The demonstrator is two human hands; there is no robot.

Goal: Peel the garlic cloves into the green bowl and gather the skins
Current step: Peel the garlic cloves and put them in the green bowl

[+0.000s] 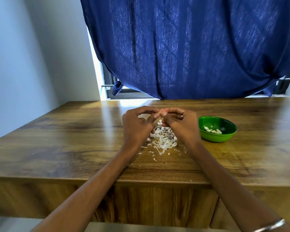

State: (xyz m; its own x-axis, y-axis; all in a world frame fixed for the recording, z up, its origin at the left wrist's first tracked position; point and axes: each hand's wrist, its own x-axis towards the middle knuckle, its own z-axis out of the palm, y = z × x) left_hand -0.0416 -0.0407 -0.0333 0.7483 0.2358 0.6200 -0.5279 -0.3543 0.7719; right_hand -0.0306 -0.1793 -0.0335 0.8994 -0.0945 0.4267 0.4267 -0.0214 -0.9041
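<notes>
One garlic clove (160,113) was pinched between the fingertips of both hands, raised above the pile of skins (162,139); so little of it showed that its long axis and pointing could not be told. The left hand (137,126) and right hand (177,121) had fingers curled round it, apparently mid-peel. The next move probably called for stripping the remaining skin, then dropping the clove into the green bowl (206,121), just right of the hands on the counter (74,139), with several peeled cloves (213,130) inside.
</notes>
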